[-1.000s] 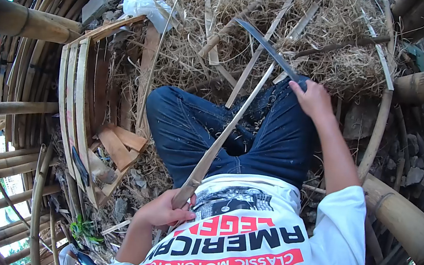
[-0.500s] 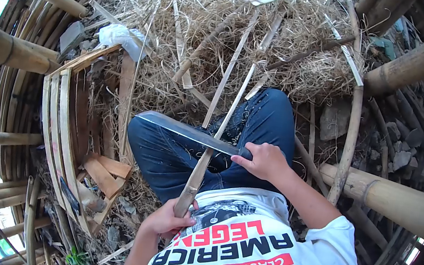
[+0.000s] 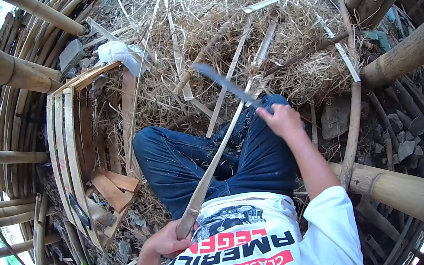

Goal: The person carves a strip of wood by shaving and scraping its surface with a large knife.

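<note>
My left hand point(image 3: 172, 242) is closed round the near end of a long bamboo strip point(image 3: 208, 173), close to my shirt. The strip runs away from me between my crossed legs, its far part over the shavings. In my right hand point(image 3: 283, 120) is the handle of a machete point(image 3: 225, 82), above my right knee. Its long blade points left and lies across the far part of the strip, blurred by motion; whether it touches cannot be told. Curled bamboo shavings point(image 3: 313, 76) and loose strips lie beyond my legs.
A wooden slatted crate point(image 3: 66, 133) with broken boards stands at my left. Behind it lies a white plastic bag point(image 3: 119, 54). Thick bamboo poles point(image 3: 400, 191) jut in from both sides, with rocks point(image 3: 406, 150) at the right.
My right hand has moved the machete forward along the strip, from near my lap to beyond my knees. The left hand still grips the strip's near end. The whole view has shifted slightly.
</note>
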`<state>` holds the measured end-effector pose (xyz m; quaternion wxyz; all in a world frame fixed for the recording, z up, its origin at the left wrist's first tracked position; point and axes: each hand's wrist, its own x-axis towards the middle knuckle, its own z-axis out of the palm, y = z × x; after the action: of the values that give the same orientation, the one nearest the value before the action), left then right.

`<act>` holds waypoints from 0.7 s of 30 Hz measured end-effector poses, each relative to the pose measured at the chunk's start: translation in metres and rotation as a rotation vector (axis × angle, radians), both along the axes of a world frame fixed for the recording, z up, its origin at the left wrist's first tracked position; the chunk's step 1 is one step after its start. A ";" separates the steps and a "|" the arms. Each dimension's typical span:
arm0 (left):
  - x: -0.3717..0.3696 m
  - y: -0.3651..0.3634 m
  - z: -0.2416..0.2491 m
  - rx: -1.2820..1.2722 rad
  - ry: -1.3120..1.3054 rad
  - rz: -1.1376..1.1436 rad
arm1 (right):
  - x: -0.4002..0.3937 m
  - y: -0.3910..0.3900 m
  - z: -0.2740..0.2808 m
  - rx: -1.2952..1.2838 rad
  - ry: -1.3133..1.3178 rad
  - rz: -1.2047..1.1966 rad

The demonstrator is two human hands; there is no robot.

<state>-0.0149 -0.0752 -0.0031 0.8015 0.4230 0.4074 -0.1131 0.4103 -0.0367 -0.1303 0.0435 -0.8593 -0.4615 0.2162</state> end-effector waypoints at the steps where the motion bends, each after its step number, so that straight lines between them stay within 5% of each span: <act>1: -0.010 -0.008 -0.004 0.086 -0.057 0.009 | 0.013 0.006 -0.005 0.015 -0.019 -0.021; 9: -0.002 0.001 0.000 0.128 0.072 -0.056 | 0.026 0.017 -0.018 0.034 -0.133 -0.042; 13: 0.005 -0.005 -0.006 0.098 0.170 0.086 | 0.006 0.016 -0.020 0.147 -0.121 -0.082; 21: 0.016 0.005 -0.014 0.460 0.335 -0.027 | -0.064 -0.013 0.005 0.149 -0.004 0.108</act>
<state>0.0011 -0.0704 -0.0172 0.6044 0.5744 0.5435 -0.0968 0.3458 -0.0498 -0.1250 0.0944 -0.8279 -0.5223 0.1814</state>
